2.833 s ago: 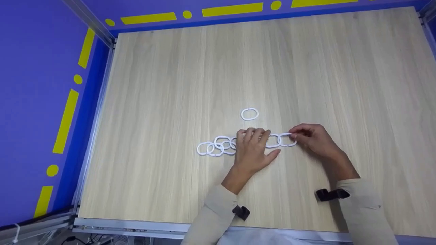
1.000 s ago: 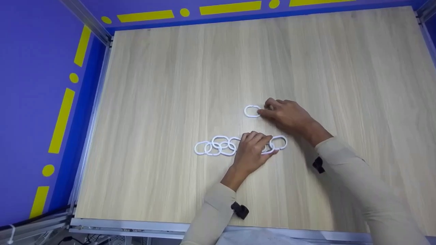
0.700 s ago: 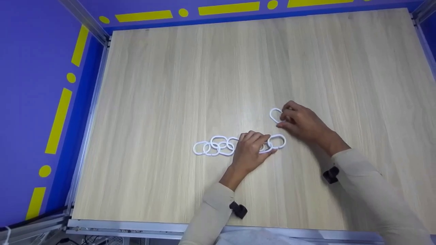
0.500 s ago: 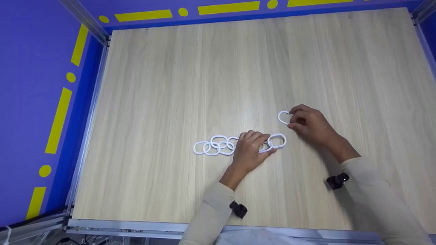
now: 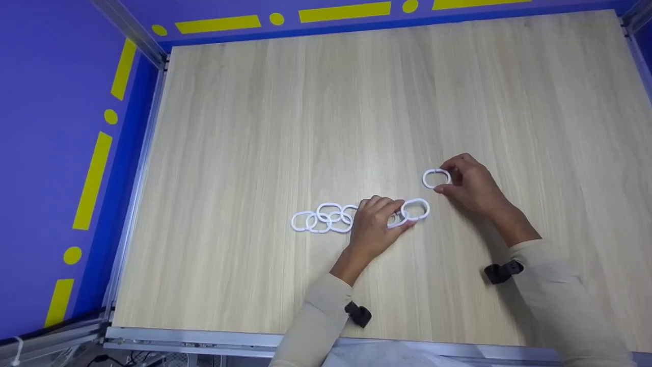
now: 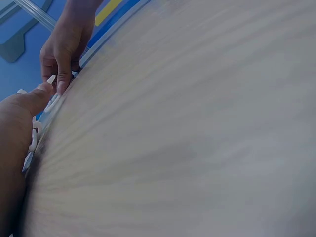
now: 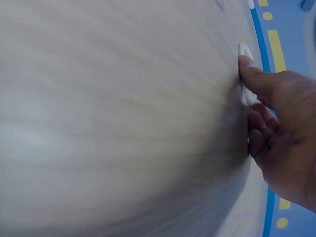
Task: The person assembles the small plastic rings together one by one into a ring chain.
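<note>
A row of white oval chain links (image 5: 319,232), joined one through another, lies across the table in the head view. My left hand (image 5: 374,227) covers its middle and grips it near the right end between thumb and fingers. Past the fingertips sticks out the end link (image 5: 427,209), seemingly lifted a little off the wood. Up and to its right, my right hand (image 5: 473,186) pinches a separate white link (image 5: 424,179) by its right side. This link is apart from the chain. In the right wrist view the thumb (image 7: 254,76) lies against that link, the other fingers partly curled.
The wooden tabletop (image 5: 254,127) stretches out on all sides of the hands. Blue panels (image 5: 46,127) with yellow marks stand at the left and back. A metal rail (image 5: 204,340) runs along the front edge. Each sleeve carries a black wrist camera (image 5: 359,314).
My right hand has left the chain's right end, picked up the loose link behind the left hand and brought it right and slightly nearer. The left hand has gone from spread to gripping the chain.
</note>
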`<action>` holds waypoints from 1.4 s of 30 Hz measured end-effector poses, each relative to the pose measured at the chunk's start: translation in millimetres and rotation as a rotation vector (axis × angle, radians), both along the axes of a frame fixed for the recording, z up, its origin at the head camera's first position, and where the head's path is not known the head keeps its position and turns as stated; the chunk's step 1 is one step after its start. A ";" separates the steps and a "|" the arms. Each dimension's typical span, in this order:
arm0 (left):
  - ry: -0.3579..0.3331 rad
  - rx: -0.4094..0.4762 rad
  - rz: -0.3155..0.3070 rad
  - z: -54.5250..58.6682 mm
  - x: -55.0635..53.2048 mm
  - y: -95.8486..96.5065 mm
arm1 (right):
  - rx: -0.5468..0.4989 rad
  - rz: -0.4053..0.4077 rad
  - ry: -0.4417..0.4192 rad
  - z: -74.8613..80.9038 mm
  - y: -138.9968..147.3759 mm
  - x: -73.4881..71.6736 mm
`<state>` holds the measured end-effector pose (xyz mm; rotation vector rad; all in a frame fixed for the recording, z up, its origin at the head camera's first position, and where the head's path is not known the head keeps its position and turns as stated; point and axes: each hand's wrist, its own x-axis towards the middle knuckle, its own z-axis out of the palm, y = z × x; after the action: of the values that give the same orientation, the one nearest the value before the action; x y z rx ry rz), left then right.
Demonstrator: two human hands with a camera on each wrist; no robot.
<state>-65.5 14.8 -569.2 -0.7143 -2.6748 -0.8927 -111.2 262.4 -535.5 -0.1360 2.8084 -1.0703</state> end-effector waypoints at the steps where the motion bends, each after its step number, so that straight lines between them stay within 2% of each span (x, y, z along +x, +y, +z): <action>1: 0.001 0.002 0.003 -0.1 0.0 0.3 | -0.008 0.003 0.016 -0.8 0.7 2.1; 4: 0.005 0.010 0.007 0.3 0.2 0.5 | -0.053 0.026 0.093 -6.0 4.6 8.6; 9: -0.002 0.014 -0.003 0.1 -0.1 1.5 | -0.202 0.036 0.209 -12.2 13.9 19.2; 13: 0.007 0.007 -0.001 -0.2 -0.3 1.9 | -0.267 0.065 0.200 -6.6 18.7 26.2; 19: 0.013 0.002 0.003 0.9 -0.7 1.2 | -0.242 0.145 0.041 9.1 15.0 34.8; 23: 0.006 -0.005 0.006 0.4 -0.8 0.8 | -0.265 0.211 -0.017 12.9 8.4 36.6; 27: 0.009 -0.004 0.013 -0.2 -0.4 0.8 | -0.257 0.262 -0.002 13.6 -0.5 36.8; 35: 0.023 -0.008 0.014 -0.6 0.4 0.6 | -0.164 0.336 0.104 13.1 -15.8 36.8; 42: 0.025 -0.032 -0.001 -0.9 0.2 0.9 | -0.110 0.318 0.168 9.8 -23.5 35.8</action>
<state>-65.4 15.7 -570.1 -0.7289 -2.6725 -0.8379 -75.4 238.9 -525.7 -0.6886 2.7375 -1.1797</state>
